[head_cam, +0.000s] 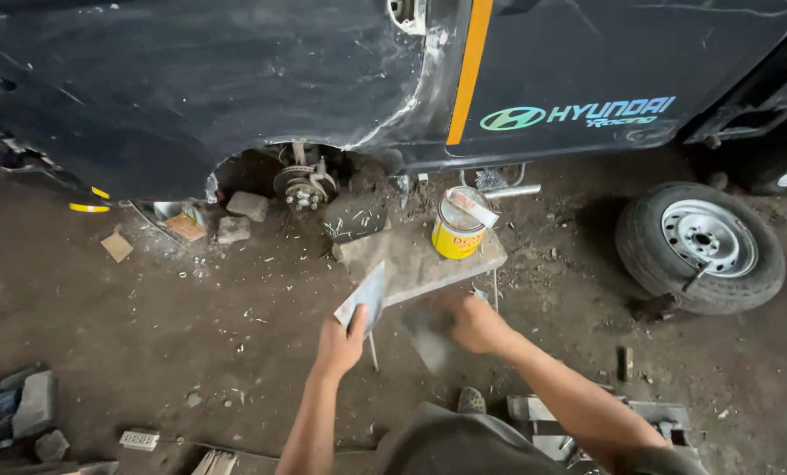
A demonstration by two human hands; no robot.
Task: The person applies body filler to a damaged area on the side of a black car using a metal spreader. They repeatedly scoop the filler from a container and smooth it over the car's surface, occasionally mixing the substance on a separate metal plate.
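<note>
A loose wheel (pixel 699 246) with a steel rim lies on the dirt floor (pixel 191 334) right of the low grey bench (pixel 428 259), stones beneath the dark car body (pixel 191 79). A round yellow can (pixel 457 230) stands on the bench. Left hand (pixel 340 341) grips a flat grey scraper (pixel 364 297); right hand (pixel 472 324) pinches a blurred grey sheet (pixel 428 339) below the bench edge

Car repair workshop, dirt floor (pixel 191 308), dark car body (pixel 191 79) with bare wheel hub (pixel 303 186), removed wheel (pixel 701 246), scattered tools
</note>
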